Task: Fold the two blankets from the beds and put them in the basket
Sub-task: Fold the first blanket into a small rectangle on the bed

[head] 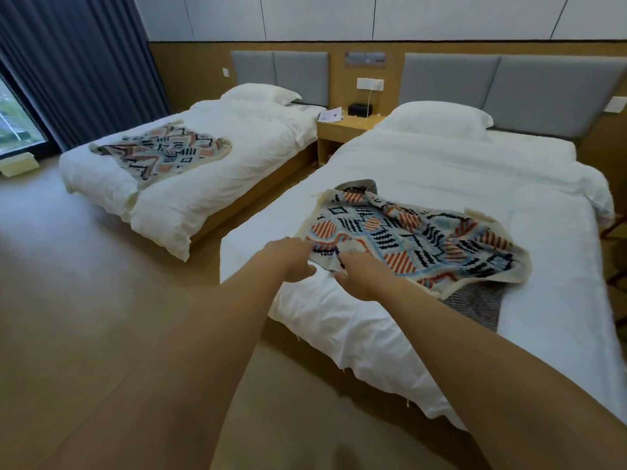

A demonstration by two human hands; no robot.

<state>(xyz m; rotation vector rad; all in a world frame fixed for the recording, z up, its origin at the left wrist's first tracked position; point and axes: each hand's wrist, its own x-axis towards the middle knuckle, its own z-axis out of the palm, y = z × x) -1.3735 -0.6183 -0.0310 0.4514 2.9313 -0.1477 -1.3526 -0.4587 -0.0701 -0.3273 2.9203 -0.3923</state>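
Centre frame: left hand (291, 261), right hand (361, 273) both pinch edge of near blanket (424, 239). Second blanket (163, 152) upper left; basket unseen. Risk: close-set grips bunch fabric, fold goes crooked.

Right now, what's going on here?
A person stands by the near bed, both hands at the edge of the near blanket. The right hand pinches it; the left hand touches it alongside, grip unclear. That blanket lies rumpled, unfolded. The far blanket lies spread on the far bed, untouched. No basket in view.
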